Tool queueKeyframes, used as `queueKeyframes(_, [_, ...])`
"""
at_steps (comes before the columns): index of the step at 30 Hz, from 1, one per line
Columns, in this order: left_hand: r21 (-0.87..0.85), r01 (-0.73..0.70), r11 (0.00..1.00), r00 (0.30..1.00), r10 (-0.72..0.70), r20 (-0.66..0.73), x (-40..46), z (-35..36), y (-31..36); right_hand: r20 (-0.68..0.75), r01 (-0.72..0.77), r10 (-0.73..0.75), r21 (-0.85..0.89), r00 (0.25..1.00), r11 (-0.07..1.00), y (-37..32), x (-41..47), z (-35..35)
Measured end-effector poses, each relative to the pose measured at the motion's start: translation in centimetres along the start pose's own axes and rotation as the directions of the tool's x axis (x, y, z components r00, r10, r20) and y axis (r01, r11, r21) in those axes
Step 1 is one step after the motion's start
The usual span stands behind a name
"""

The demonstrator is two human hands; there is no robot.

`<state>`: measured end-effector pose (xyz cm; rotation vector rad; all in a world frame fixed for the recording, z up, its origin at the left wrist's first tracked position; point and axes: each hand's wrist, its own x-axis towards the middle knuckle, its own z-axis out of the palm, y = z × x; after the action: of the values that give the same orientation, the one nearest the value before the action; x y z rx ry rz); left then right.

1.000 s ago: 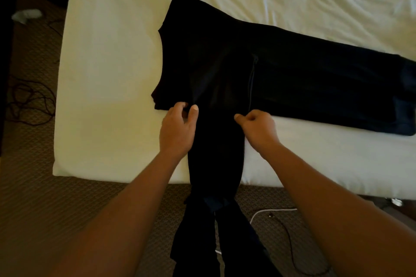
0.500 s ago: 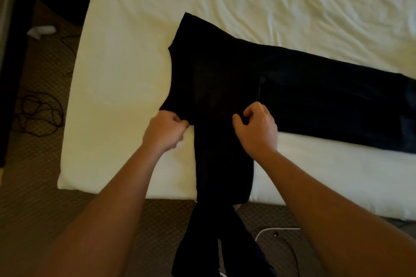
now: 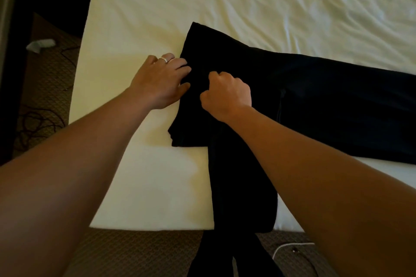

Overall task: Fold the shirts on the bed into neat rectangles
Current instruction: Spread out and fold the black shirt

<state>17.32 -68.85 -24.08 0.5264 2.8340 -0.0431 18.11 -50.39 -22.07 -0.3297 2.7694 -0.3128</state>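
A black shirt lies flat on the white bed, stretching off to the right. One long sleeve runs down over the bed's near edge and hangs toward the floor. My left hand, with a ring, rests at the shirt's left edge, fingertips on or under the dark cloth. My right hand is a closed fist on the shirt just beside it, pinching the fabric near the shoulder.
The bed's sheet is wrinkled at the upper right. Patterned carpet lies below the bed edge. A white cable trails on the floor at the lower right, dark cords at the left, and a white object sits nearby.
Both hands have moved up from the sleeve's base to the shirt's left shoulder area. The left hand has opened out against the edge. The camera has shifted closer and leftward.
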Motion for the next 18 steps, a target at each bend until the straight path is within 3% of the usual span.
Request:
queueKeyframes(4, [-0.061,0.060,0.996,0.997,-0.057,0.050,0.1,0.4,-0.3,0.169,0.066,-0.075,0.062,0.983,0.996,0.3,0.6,-0.3])
queueKeyframes(6, [-0.191,0.133,0.973,0.991,-0.123,0.061,0.8,0.1,-0.1,0.246,0.029,-0.080,0.200,0.966,0.979,1.2,0.9,-0.3])
queueKeyframes(8, [-0.382,0.261,0.886,0.960,-0.280,0.007,2.5,-0.7,0.1,0.182,-0.080,-0.007,0.466,0.983,0.881,2.5,1.5,-1.2])
queueKeyframes(10, [-0.556,0.361,0.748,0.881,-0.469,-0.058,4.6,-1.6,0.1,0.006,-0.116,0.137,0.570,0.990,0.813,4.4,2.4,-2.5])
queueKeyframes(13, [-0.618,0.436,0.654,0.830,-0.557,-0.003,7.7,-2.4,0.0,-0.125,-0.178,0.252,0.424,0.960,0.888,8.3,3.8,-3.9])
queueKeyframes(16, [-0.572,0.491,0.657,0.847,-0.513,0.138,10.0,-2.3,-0.3,0.037,-0.275,0.274,0.246,0.961,0.930,12.2,5.2,-4.0])
queueKeyframes(18, [-0.543,0.480,0.689,0.858,-0.498,0.127,10.7,-1.7,-1.1,0.110,-0.264,0.248,0.165,0.962,0.950,13.6,5.9,-3.6])
